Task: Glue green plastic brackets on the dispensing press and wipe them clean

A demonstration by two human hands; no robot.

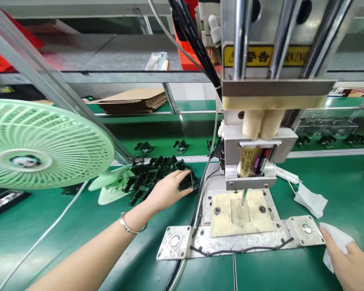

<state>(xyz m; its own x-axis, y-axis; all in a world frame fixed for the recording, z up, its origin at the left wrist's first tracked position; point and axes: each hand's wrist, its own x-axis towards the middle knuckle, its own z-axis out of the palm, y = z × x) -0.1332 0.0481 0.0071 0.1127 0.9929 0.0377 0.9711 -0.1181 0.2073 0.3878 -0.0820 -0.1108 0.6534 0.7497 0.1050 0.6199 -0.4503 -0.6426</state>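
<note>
The left hand [166,190] reaches over the green tabletop [79,226] and its fingers pinch one black plastic part [188,182] at the right edge of the pile of black parts [151,173], just left of the press machine [255,161]. The right hand [352,258] is closed on a white cloth [336,242] beside the metal base plate [239,238].

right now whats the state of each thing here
left hand: gripping a black part at the pile's edge
right hand: resting on a white cloth
press plate: bare, nozzle raised just above it
fan: cannot tell if spinning
</note>
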